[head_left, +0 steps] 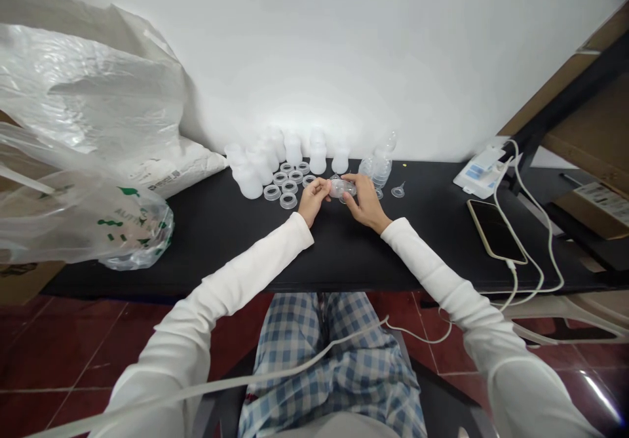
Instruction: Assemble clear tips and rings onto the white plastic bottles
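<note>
My left hand [313, 200] and my right hand [364, 200] meet over the black table [344, 248], both pinching one small clear plastic piece [341, 189] between their fingertips. Just behind the left hand lie several clear rings [288, 185]. Behind them stand several white translucent bottles [275, 156]. A clear nipple [398, 191] sits to the right of my right hand, next to a stack of clear caps [379, 166].
Large plastic bags [83, 162] fill the table's left end. A phone [495, 230] lies at the right, cabled to a white power strip [480, 172]. A white wall stands behind the table. Cardboard boxes [597, 208] are at far right.
</note>
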A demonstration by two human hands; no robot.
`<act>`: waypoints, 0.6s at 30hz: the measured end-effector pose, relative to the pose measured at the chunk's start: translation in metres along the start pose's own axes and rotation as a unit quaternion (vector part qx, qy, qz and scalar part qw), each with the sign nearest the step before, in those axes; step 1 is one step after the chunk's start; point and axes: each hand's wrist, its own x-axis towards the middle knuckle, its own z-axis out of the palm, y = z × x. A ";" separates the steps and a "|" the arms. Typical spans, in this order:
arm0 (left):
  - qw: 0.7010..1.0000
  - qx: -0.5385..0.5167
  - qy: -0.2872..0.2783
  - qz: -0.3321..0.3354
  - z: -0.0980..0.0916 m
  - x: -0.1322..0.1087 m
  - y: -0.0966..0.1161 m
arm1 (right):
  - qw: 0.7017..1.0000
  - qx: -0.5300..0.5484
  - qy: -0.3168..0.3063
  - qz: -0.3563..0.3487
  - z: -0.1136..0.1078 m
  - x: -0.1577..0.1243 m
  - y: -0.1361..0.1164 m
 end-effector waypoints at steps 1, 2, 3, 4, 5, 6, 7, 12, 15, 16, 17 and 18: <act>1.000 0.012 -0.003 0.016 0.001 0.000 0.001 | 0.999 0.003 -0.003 0.033 0.002 0.000 0.001; 0.999 0.023 -0.002 0.027 0.001 0.000 0.002 | 0.998 0.009 -0.011 0.061 0.003 -0.001 0.002; 0.999 0.030 0.003 0.034 0.001 0.000 0.003 | 0.997 0.019 -0.021 0.077 0.005 -0.001 0.004; 0.999 0.035 0.011 0.035 0.001 0.001 0.003 | 0.996 0.027 -0.027 0.080 0.005 -0.001 0.006; 0.999 0.038 0.019 0.035 0.000 0.002 0.003 | 0.997 0.028 -0.031 0.066 0.005 -0.001 0.008; 0.998 0.037 0.026 0.035 0.000 0.003 0.003 | 0.999 0.019 -0.036 0.035 0.004 0.000 0.009; 0.998 0.033 0.032 0.034 -0.001 0.004 0.003 | 0.999 0.001 -0.044 -0.008 0.002 0.000 0.011; 0.998 0.002 0.041 -0.056 -0.006 0.008 0.003 | 0.969 -0.114 -0.119 -0.183 -0.019 0.003 0.016; 0.987 -0.008 0.075 -0.141 -0.008 0.009 0.005 | 0.966 -0.132 -0.109 -0.196 -0.025 0.002 0.020; 0.985 -0.013 0.083 -0.153 -0.008 0.009 0.006 | 0.969 -0.134 -0.087 -0.190 -0.024 0.001 0.021; 0.984 -0.020 0.087 -0.155 -0.008 0.008 0.008 | 0.973 -0.133 -0.059 -0.179 -0.024 0.000 0.022; 0.984 -0.028 0.088 -0.152 -0.008 0.008 0.009 | 0.977 -0.131 -0.025 -0.166 -0.023 -0.002 0.024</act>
